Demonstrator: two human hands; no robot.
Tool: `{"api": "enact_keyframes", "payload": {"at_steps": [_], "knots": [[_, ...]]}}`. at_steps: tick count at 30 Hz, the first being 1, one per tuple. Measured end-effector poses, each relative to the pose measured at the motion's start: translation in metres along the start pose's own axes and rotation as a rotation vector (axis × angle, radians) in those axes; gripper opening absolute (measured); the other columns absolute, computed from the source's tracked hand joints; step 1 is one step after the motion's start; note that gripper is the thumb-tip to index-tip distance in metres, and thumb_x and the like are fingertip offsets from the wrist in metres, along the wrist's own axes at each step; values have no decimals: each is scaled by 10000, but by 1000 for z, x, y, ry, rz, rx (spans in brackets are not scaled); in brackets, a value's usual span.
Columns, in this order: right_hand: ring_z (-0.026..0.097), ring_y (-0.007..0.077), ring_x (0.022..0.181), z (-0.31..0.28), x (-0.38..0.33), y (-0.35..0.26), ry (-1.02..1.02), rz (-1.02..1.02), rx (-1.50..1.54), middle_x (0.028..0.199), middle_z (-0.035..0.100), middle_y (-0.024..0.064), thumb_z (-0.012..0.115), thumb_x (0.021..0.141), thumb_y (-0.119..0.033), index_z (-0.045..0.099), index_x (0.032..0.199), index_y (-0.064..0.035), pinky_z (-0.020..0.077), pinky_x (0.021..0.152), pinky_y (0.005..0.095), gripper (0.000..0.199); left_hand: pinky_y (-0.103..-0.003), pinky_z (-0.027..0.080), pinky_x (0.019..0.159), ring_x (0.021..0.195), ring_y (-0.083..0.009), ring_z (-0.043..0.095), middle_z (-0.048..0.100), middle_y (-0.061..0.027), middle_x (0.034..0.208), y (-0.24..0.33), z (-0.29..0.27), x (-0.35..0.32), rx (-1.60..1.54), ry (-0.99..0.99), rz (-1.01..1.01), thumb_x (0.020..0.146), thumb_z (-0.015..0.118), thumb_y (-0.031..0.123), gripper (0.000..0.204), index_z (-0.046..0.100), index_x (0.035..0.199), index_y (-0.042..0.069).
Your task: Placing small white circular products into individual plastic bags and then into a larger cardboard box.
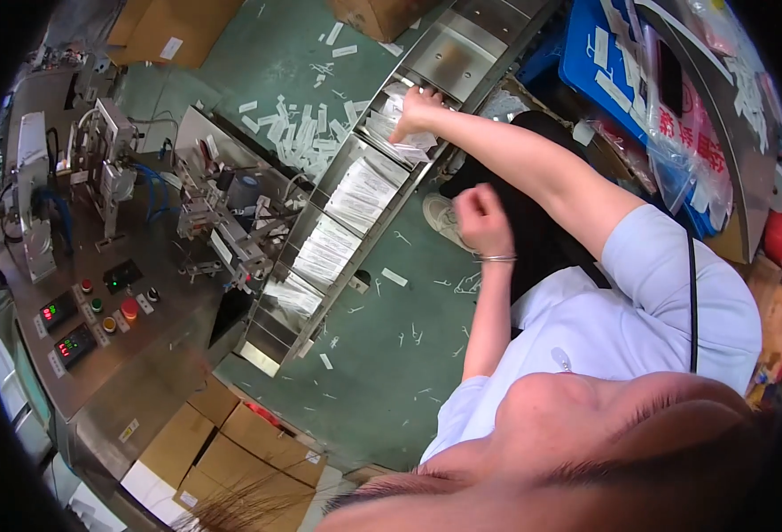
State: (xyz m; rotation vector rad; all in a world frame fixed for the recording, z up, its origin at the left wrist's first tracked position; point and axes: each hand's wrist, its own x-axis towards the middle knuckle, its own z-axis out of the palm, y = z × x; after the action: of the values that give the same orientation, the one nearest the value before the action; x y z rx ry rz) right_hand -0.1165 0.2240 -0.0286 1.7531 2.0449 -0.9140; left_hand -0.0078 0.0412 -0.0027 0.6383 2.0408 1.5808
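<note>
**Q:** Packets (416, 144), where are they?

**A:** Top end of the conveyor (313, 321), in one of its steel compartments. White, flat, loosely stacked. More stacks sit in the compartments below it, one after another, down towards the low end.

**Q:** Right hand?

**A:** My right hand (418, 111) is reached far out across my body, arm nearly straight. Fingers bent down onto the top stack, touching it. Whether they have closed on a packet I cannot tell; the back of the hand hides the grip.

**Q:** Left hand?

**A:** My left hand (481, 220) is well apart from the conveyor, raised over my dark trousers. Curled into a fist, knuckles up. Nothing shows in it. Thin bracelet (496, 258) at the wrist.

**Q:** Around the conveyor?

**A:** Machine (222, 217) hard against its left side, with brackets, hoses and wiring. Further left, a steel panel (89, 310) with red and green buttons and two small displays. Green floor (382, 355) to the right, littered with stray packets and thin white sticks; a thicker heap lies beyond the machine. My shoe (440, 217) is just beside the conveyor's edge.

**Q:** Further out?

**A:** Cardboard boxes (222, 452) below the panel, another at the upper left. Blue crate (599, 62) at the upper right, clear bag (684, 146) beside it.
</note>
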Motion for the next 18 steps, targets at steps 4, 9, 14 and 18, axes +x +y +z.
{"api": "enact_keyframes", "payload": {"at_steps": [4, 9, 14, 18], "knots": [[523, 274, 1051, -7, 0, 2, -148, -97, 85, 1165, 521, 189, 831, 505, -408, 434, 1197, 38, 443, 873, 373, 914, -332, 443, 652, 721, -197, 533, 497, -133, 902, 13, -31, 69, 183, 327, 8, 839, 592, 175, 252, 510, 963, -28], [618, 255, 851, -11, -7, -1, -228, -167, 181, 942, 620, 185, 847, 487, -311, 554, 1005, 53, 498, 730, 352, 697, -336, 450, 659, 723, -237, 533, 484, -132, 942, -6, -30, 103, 517, 107, 166, 829, 587, 152, 269, 503, 1019, -18], [623, 223, 803, -13, 9, 17, -297, -223, 401, 941, 633, 160, 835, 493, -261, 607, 970, 43, 495, 723, 309, 609, -354, 451, 673, 725, -266, 545, 494, -139, 931, -18, -30, 105, 237, 142, 69, 828, 589, 182, 285, 520, 1023, -14], [619, 214, 782, -25, 12, 29, -266, -320, 581, 915, 637, 145, 823, 496, -160, 603, 982, 42, 492, 711, 307, 570, -350, 450, 680, 745, -272, 549, 495, -141, 934, -27, -37, 112, 224, 258, -4, 836, 581, 193, 257, 539, 994, -5]]}}
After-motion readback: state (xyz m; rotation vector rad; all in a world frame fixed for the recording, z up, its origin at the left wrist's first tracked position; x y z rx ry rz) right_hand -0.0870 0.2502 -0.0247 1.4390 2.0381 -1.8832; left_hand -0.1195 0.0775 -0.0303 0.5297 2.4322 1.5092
